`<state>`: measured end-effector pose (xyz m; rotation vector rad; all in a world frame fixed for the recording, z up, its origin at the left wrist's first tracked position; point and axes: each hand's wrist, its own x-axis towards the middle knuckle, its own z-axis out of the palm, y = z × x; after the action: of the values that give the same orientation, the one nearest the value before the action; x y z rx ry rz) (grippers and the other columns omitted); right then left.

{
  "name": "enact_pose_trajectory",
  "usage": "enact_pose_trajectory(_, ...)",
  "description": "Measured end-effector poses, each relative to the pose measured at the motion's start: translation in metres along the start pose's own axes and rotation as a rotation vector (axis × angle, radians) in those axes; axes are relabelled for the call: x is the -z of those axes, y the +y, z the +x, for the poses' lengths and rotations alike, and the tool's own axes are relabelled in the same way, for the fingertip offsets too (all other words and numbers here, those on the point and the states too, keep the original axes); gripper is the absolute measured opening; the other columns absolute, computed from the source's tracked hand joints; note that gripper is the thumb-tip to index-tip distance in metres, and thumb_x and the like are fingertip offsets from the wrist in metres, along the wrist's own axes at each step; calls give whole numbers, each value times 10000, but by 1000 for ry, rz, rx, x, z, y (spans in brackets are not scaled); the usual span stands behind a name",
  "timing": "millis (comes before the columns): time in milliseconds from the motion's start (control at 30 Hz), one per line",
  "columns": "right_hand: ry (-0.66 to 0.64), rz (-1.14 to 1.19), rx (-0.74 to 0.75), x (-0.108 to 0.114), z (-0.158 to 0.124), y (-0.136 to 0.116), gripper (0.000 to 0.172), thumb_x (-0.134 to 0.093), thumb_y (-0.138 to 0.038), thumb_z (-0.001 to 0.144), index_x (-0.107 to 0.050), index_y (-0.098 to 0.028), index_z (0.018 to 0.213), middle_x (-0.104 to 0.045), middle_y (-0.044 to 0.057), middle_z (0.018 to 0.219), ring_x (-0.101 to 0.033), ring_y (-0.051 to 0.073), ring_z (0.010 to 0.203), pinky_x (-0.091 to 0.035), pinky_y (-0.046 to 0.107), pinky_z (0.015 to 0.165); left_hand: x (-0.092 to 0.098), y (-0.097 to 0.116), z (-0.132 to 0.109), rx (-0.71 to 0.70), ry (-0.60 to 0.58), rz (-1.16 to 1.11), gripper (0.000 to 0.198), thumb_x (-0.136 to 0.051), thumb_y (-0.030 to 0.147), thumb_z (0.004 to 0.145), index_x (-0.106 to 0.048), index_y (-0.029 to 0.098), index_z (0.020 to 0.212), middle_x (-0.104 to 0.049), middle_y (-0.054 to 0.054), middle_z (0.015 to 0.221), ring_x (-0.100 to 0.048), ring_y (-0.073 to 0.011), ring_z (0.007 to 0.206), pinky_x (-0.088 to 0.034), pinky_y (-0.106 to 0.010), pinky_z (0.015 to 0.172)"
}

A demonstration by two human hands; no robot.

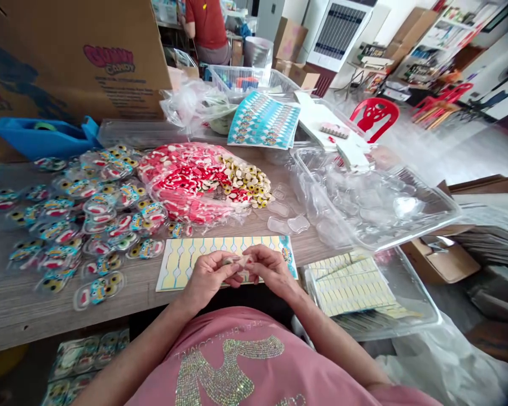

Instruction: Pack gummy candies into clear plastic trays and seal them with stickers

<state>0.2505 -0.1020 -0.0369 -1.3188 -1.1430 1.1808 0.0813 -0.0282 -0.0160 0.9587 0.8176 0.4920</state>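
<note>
Both hands meet over the near edge of a yellow label sheet (186,262) at the front of the table. My left hand (214,273) is closed in a pinch on a small clear plastic pack. The fingers of my right hand (273,270) pinch the same pack from the other side; fingers partly hide it. Beyond the sheet lies a bag of red and white candy pieces (182,180), with yellow and black eye-like pieces (249,183) at its right end. Empty clear shells (298,224) rest right of the bag. Many filled packs (105,262) are heaped at the left.
A clear tray of shells (423,211) stands at the right, above a bin of yellow label sheets (351,282). Blue printed sheets (265,121), a blue tape dispenser (46,138) and a large cardboard box (71,62) are behind. A person in red (207,28) is farther back.
</note>
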Motion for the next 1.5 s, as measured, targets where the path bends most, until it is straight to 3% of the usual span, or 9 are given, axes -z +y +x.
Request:
enact_pose_trajectory(133,-6,-20,13,15,-8,0,165,-636,-344,856,-676,-232,971,-603,-47,655,-552,80,519,-489,201,498,-15,-2,7,53,-133,92,372,-810,380,724,-692,125,968,-723,-58,684,-686,-164,553,-569,-269,532)
enact_pose_trajectory(300,7,-42,6,64,-2,-5,382,-678,-348,825,-652,-249,1193,-635,-32,741,-574,97,558,-493,227,522,-33,0,29,13,-170,190,242,-762,337,742,-683,129,838,-664,-32,590,-620,-138,476,-506,-234,463)
enact_pose_trajectory(400,197,-424,121,100,7,-3,336,-663,-287,830,-699,-216,1156,-610,0,799,-564,114,635,-482,256,599,-43,-3,42,-21,-174,278,183,-733,305,742,-701,139,811,-639,-22,582,-587,-133,487,-465,-223,447)
enact_pose_trajectory(500,196,-944,135,117,16,-1,258,-637,-175,821,-758,-206,1046,-601,41,882,-589,150,751,-480,281,690,-55,-9,54,-233,-240,452,90,-680,243,773,-726,172,741,-614,-14,567,-516,-115,496,-427,-219,491)
enact_pose_trajectory(633,131,-1260,95,113,21,1,290,-572,-140,856,-759,-239,1053,-612,62,984,-598,151,765,-467,254,656,-68,-14,71,-503,-296,465,110,-680,195,764,-719,218,664,-641,-43,666,-553,-167,642,-470,-281,659)
enact_pose_trajectory(1067,142,-1292,103,113,16,4,268,-565,-213,907,-719,-245,1125,-622,66,1016,-607,148,755,-431,239,595,-63,-24,83,-376,-271,162,67,-721,317,772,-709,255,749,-675,-91,833,-661,-271,952,-524,-347,777)
enact_pose_trajectory(1267,147,-1380,158,115,16,0,250,-565,-204,911,-725,-224,1103,-631,80,1017,-608,155,746,-373,239,548,-65,-21,82,-640,-324,569,148,-560,207,862,-683,228,783,-643,-94,810,-639,-243,818,-506,-356,776)
enact_pose_trajectory(1367,108,-1368,110,117,13,1,181,-577,-245,920,-749,-223,974,-633,65,970,-618,160,774,-366,240,565,-63,-25,85,-744,-336,777,192,-485,146,887,-648,200,799,-630,-89,811,-627,-219,775,-499,-332,738)
enact_pose_trajectory(1500,82,-1376,12,119,17,-5,217,-609,-260,903,-732,-242,1082,-636,66,1046,-626,159,798,-371,244,585,-61,-33,89,-846,-365,957,147,-469,127,905,-580,178,824,-629,-83,850,-628,-200,791,-505,-311,724)
